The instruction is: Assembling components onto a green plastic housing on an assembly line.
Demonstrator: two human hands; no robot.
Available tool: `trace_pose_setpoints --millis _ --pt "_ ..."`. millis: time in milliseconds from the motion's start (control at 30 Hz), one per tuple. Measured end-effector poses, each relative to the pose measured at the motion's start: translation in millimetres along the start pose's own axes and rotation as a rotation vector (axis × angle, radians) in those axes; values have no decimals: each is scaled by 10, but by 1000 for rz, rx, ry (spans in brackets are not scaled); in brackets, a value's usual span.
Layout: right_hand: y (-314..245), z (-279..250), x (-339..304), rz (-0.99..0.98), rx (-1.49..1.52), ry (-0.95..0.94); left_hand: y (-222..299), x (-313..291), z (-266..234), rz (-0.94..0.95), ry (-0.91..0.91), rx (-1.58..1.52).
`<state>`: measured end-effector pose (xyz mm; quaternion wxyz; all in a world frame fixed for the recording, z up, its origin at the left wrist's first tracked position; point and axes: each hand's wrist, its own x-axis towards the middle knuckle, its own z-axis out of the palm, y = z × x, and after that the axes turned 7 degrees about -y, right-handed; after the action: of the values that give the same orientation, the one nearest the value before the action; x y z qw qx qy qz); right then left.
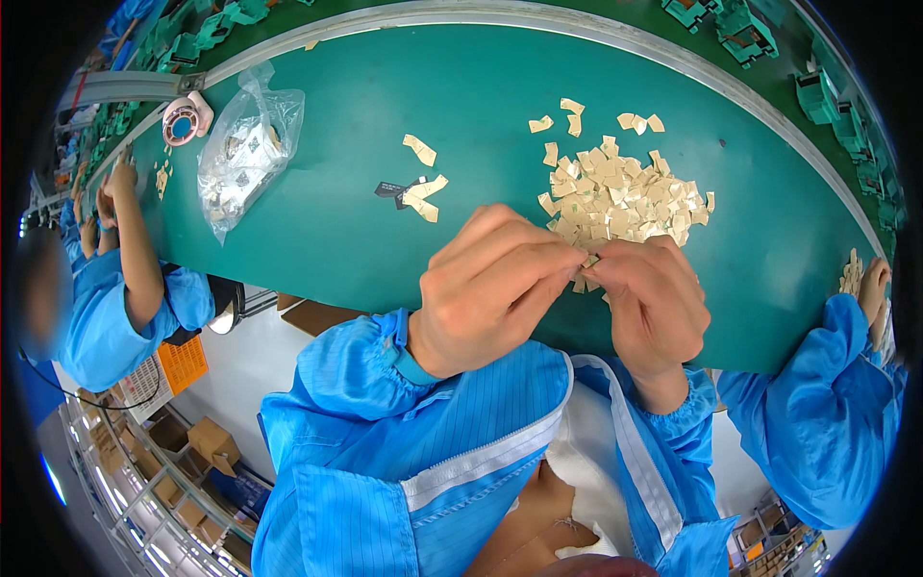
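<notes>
My left hand (pixel 490 288) and my right hand (pixel 652 303) meet fingertip to fingertip over the near edge of a heap of small tan pieces (pixel 625 192). Both are closed in a pinch around one small tan piece (pixel 590 260), mostly covered by the fingers. The heap's pieces are flat, short and angular, lying loosely over each other. To the left of it, a few larger tan strips (pixel 423 198) rest beside and partly over a black flat piece (pixel 391 191).
On the green table (pixel 365 96), a clear plastic bag (pixel 252 154) of small parts lies at the left. A tape roll (pixel 181 123) sits beyond it. Co-workers in blue sleeves (pixel 120 322) work at both sides. A pale metal rail (pixel 461 13) borders the far edge.
</notes>
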<state>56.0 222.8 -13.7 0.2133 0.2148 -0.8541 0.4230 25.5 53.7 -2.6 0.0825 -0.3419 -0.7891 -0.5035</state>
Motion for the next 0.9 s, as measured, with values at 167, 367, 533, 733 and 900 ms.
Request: trace_pose_setpoints --millis 167,367,533,733,900 --pt "-6 42 27 28 48 -12 15 4 2 -20 2 -7" --pt "33 -44 -100 123 185 46 -33 26 -38 -80 23 -5" --pt "-74 -1 -5 361 537 59 9 45 -1 -9 23 45" --pt "15 -18 8 206 399 50 17 42 12 4 7 7" --pt "13 -31 53 54 221 20 9 31 29 1 5 16"
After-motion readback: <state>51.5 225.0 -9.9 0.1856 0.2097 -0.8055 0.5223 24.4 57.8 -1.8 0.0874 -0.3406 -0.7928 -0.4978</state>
